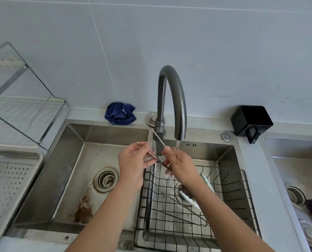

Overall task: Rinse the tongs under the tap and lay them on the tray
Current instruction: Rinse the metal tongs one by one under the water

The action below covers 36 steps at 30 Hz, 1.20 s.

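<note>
Thin metal tongs (158,137) with serrated tips are held in both hands over the sink. My left hand (132,163) grips one arm near its tip, and my right hand (178,165) grips the other arm and the joint end. Water runs from the dark curved tap (177,99) onto my right hand and the tongs. The perforated metal tray (8,180) lies at the left of the sink. A second pair of tongs (184,210) lies in the black wire basket (238,190) in the right basin.
A white plate (206,182) sits in the wire basket under my right forearm. The left basin (75,160) has a drain and brown stains. A blue cloth (119,115) lies behind the sink, a black holder (251,120) at back right, a glass-sided dish rack (24,110) at left.
</note>
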Motion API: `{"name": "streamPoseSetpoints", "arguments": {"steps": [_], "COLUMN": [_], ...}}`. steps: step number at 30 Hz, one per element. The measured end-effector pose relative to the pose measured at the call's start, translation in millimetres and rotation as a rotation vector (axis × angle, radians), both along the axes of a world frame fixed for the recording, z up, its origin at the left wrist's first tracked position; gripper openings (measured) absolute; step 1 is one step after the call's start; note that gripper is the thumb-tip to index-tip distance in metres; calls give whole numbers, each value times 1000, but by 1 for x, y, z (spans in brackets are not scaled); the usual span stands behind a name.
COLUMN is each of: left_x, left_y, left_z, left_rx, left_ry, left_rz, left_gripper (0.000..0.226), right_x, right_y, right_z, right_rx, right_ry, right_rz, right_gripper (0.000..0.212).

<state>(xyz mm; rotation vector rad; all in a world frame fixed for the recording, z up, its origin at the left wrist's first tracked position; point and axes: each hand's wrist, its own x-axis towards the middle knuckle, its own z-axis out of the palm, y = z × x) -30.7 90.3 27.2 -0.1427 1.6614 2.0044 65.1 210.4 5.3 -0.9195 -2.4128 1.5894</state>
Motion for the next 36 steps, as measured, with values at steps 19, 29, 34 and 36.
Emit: {"name": "streamPoseSetpoints", "arguments": {"steps": [19, 29, 34, 36], "left_x": [-4, -4, 11, 18], "left_y": [12, 20, 48, 58], "left_z": [-10, -10, -4, -5], "left_rx": [278, 337, 244, 180], "left_ry": [-133, -298, -365, -329], "left_rz": [-161, -108, 75, 115], "left_gripper": [25, 21, 33, 36], "right_x": [-1, -6, 9, 19], "right_y": [24, 9, 5, 6], "right_z": [3, 3, 0, -2], "right_rx": [-715, -696, -650, -560], "right_ry": [50, 92, 182, 200], "right_rz": [5, 78, 43, 42], "right_gripper": [42, 40, 47, 28]}}
